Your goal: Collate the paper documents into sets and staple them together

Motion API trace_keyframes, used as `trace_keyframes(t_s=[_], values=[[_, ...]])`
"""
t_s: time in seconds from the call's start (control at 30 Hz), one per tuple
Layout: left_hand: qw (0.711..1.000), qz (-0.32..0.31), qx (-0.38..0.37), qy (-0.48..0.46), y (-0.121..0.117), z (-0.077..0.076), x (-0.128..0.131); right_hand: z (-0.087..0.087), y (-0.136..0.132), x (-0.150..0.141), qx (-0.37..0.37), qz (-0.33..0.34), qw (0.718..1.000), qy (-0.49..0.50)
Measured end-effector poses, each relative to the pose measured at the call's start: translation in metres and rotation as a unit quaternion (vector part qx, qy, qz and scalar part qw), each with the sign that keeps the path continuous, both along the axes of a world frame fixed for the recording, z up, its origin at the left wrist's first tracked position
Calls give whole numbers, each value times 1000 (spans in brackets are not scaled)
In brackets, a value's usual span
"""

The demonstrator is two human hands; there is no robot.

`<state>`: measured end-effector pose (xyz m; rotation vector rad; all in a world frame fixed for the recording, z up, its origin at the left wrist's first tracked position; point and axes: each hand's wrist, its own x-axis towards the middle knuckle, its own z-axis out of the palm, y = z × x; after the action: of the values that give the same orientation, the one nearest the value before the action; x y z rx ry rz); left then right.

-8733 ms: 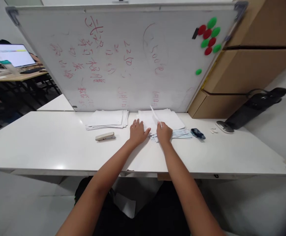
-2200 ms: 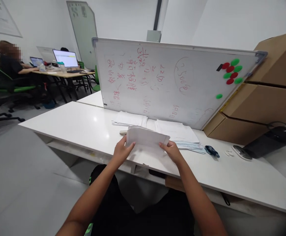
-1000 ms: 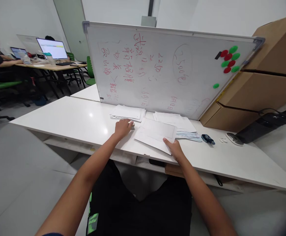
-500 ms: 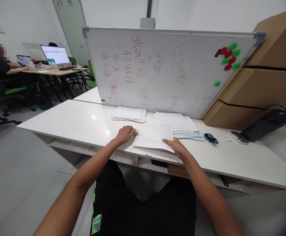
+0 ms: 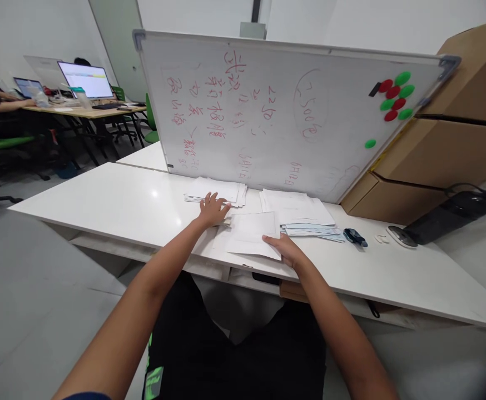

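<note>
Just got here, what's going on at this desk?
A person is handling paper at the desk. The right hand grips the papers by one corner, thumb on top. The left hand is spread over the mostly hidden stapler; contact is unclear. Behind lie a left stack and a right stack, in front of the whiteboard.

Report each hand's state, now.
Left hand: open, fingers spread, at the stapler; whether it touches can't be told.
Right hand: closed, holding the paper by its right edge, thumb on top.
</note>
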<state>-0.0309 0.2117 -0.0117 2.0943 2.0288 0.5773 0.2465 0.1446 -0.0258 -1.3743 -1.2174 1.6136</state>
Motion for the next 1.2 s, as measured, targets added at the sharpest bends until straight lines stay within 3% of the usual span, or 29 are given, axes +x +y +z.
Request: trace_keyframes(t_s=[0.2,0.43,0.67,1.2], values=[[1000,-7,16,21,8,-7,-4,8,3,-9,-50,5,999,5],[999,-18,9,32,6,-4,-1,4,12,-16,-40,40,997,53],[996,-30,51,66,2,-13,2,2,13,-18,-31,45,997,55],[997,-41,-2,69,8,-12,1,3,5,-13,-25,21,999,32]])
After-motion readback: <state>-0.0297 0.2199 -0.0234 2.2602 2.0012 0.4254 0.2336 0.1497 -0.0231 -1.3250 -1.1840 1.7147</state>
